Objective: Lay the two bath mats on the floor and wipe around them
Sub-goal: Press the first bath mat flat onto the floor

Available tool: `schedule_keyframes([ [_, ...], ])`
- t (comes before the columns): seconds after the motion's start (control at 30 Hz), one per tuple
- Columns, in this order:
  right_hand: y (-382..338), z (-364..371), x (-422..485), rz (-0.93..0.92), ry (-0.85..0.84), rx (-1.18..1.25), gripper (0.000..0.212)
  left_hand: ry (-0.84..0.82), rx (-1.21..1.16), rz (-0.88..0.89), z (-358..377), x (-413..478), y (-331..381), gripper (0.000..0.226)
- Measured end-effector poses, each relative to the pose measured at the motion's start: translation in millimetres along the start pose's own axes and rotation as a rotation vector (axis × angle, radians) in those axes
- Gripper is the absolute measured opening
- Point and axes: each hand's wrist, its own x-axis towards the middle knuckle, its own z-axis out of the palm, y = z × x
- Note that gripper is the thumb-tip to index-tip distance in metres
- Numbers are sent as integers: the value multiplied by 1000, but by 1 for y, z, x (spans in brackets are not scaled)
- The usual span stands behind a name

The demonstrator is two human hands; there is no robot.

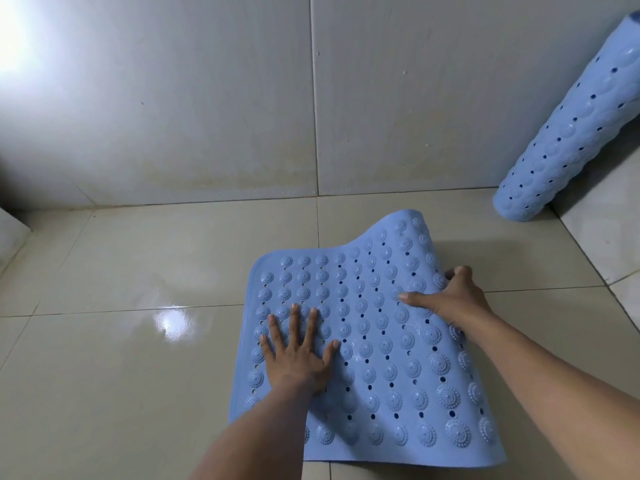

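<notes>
While the left hand (294, 355) presses flat with its 5 fingers spread apart on the blue bath mat (377, 358), the right hand (450, 299) clamps the mat's right edge, thumb on top and fingers curled beneath. Beyond those fingertips the far corner arches off the tiled floor (138, 341). A 2nd mat, rolled (571, 133), leans against the wall (207, 98), well apart.

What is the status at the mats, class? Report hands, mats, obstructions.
Left hand flat, pressing the open mat. Right hand gripping its raised right edge. Rolled mat propped in the corner, not yet laid. Floor shows no obstruction.
</notes>
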Motion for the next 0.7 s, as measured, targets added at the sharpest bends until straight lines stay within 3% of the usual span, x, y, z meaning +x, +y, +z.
schedule_keyframes([
  [0.17,22,4,1,60,72,-102,101,8,-1,4,1,1,0,77],
  [0.3,30,1,-4,135,-46,240,75,11,-1,6,1,1,0,77],
  [0.37,31,-4,-4,176,-59,279,76,14,-3,9,1,1,-1,77],
  [0.6,26,-2,-7,138,383,-219,106,53,-5,6,5,0,0,78],
  [0.7,29,-5,-7,111,403,-406,113,60,-6,4,5,0,0,78],
])
